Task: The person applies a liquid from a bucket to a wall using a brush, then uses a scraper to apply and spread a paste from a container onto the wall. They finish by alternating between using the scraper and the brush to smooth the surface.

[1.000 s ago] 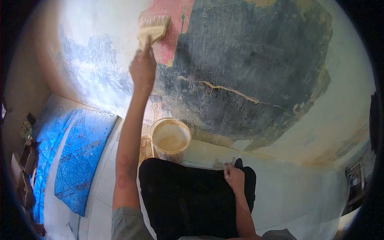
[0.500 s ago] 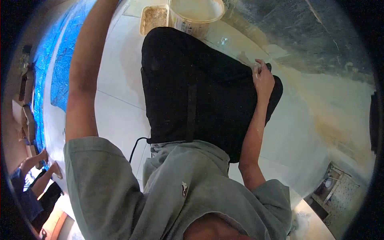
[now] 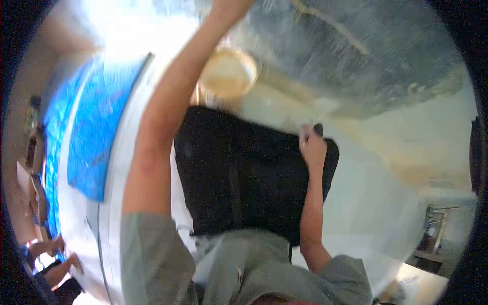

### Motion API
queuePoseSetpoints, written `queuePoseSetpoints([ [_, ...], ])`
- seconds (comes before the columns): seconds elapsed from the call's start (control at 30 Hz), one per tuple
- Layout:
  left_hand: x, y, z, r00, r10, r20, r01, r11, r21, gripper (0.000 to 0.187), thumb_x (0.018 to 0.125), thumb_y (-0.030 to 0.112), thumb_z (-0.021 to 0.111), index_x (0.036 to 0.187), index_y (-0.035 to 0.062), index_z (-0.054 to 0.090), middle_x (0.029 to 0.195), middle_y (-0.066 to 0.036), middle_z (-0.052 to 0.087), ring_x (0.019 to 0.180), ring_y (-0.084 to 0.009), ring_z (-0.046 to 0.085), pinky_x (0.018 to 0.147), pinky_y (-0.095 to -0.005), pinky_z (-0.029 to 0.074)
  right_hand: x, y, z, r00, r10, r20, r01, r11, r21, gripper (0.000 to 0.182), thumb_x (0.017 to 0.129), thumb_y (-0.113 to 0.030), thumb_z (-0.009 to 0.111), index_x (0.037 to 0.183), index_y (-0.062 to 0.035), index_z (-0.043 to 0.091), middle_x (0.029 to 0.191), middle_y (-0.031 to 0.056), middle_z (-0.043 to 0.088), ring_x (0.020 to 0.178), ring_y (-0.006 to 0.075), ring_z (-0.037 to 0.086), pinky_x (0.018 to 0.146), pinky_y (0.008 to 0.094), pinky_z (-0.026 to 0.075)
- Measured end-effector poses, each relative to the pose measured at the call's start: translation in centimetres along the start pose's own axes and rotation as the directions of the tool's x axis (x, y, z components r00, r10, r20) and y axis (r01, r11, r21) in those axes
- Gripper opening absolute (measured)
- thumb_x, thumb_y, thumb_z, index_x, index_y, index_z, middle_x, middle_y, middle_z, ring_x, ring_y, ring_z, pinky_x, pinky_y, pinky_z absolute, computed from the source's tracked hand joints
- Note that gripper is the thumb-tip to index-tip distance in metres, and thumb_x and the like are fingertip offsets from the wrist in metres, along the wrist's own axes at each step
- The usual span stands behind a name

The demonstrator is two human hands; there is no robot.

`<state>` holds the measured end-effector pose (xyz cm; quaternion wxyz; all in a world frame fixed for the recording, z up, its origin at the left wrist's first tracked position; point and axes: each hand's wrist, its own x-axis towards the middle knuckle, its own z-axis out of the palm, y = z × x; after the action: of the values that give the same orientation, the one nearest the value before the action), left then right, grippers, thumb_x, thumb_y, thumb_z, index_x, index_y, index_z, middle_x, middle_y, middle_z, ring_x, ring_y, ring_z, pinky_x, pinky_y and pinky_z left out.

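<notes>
My left arm stretches up and across to the wall, with my left hand [image 3: 232, 7] cut off by the top edge. Its fingers are outside the view. My right hand [image 3: 313, 147] is at my right knee, its fingers curled. A small dark rounded piece [image 3: 318, 129] shows beside the fingertips; blur hides what it belongs to. Beyond my black-clad lap [image 3: 244, 173] stands a round bucket [image 3: 252, 66] with a pale, creamy content, partly behind my left forearm.
A grey, streaked wall [image 3: 386, 56] rises ahead and to the right, with a yellowish band low down. Blue sheeting [image 3: 104, 132] lies to the left. Another person's hands [image 3: 63, 254] are at the lower left. Assorted items [image 3: 432, 234] sit at the lower right.
The view has tilted up and shows more of the wall and sheeting. My left arm has swung right, now crossing in front of the bucket. My right hand stays by my knee.
</notes>
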<state>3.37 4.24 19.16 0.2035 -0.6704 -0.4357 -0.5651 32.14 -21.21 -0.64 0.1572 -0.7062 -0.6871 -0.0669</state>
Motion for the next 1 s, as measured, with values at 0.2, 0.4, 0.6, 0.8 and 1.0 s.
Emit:
queuePoseSetpoints([
  [0.2,-5.9,1.4,-5.4,0.824,-0.161,0.543,0.017,0.965,0.260,0.060,0.083,0.011,0.054,0.139,0.0254,0.039,0.074,-0.017,0.060,0.057,-0.0312,0.061,0.049,-0.0416,0.049,-0.4,-0.1,-0.2,0.999,-0.025,-0.026,0.027,0.995,0.094,0.022,0.087,-0.026,0.054,0.100,-0.0098,0.063,0.064,0.0147,0.062,0.056,0.0334,0.061,0.053,0.0433,0.050],
  [0.4,2.9,1.1,-7.8,0.963,-0.015,0.269,-0.062,0.960,0.274,0.051,0.088,0.016,0.051,0.136,0.0299,0.042,0.072,-0.014,0.059,0.057,-0.0317,0.061,0.049,-0.0423,0.049,-0.5,-0.3,-1.1,0.994,0.044,0.098,-0.053,0.995,0.090,0.024,0.086,-0.025,0.054,0.105,-0.0113,0.060,0.061,0.0141,0.061,0.055,0.0321,0.061,0.054,0.0422,0.050],
  [0.6,10.4,1.4,-4.6,0.996,-0.026,-0.083,0.045,0.969,0.242,0.047,0.091,0.016,0.049,0.138,0.0215,0.040,0.074,-0.014,0.059,0.055,-0.0305,0.061,0.047,-0.0394,0.048,-0.7,-0.1,-0.5,0.998,0.015,0.065,-0.022,0.995,0.097,0.023,0.086,-0.024,0.055,0.104,-0.0106,0.061,0.061,0.0149,0.061,0.056,0.0315,0.062,0.054,0.0409,0.050],
  [0.8,0.2,2.1,-3.1,0.985,-0.091,0.147,0.067,0.985,0.160,0.072,0.078,0.001,0.052,0.144,0.0183,0.028,0.082,-0.018,0.059,0.056,-0.0326,0.060,0.046,-0.0403,0.048,-0.7,-0.4,-0.9,0.996,0.038,0.082,-0.044,0.997,0.065,0.023,0.086,-0.024,0.055,0.104,-0.0103,0.061,0.063,0.0149,0.062,0.057,0.0309,0.062,0.054,0.0407,0.050],
  [1.0,-5.6,-0.7,-7.1,0.762,-0.196,0.617,0.026,0.961,0.274,0.056,0.074,0.001,0.055,0.128,0.0162,0.050,0.082,-0.018,0.062,0.071,-0.0330,0.064,0.060,-0.0448,0.051,-0.6,-0.5,-0.9,0.991,0.074,0.112,-0.086,0.991,0.106,0.024,0.085,-0.024,0.057,0.105,-0.0127,0.061,0.066,0.0124,0.062,0.063,0.0325,0.061,0.060,0.0427,0.048],
])
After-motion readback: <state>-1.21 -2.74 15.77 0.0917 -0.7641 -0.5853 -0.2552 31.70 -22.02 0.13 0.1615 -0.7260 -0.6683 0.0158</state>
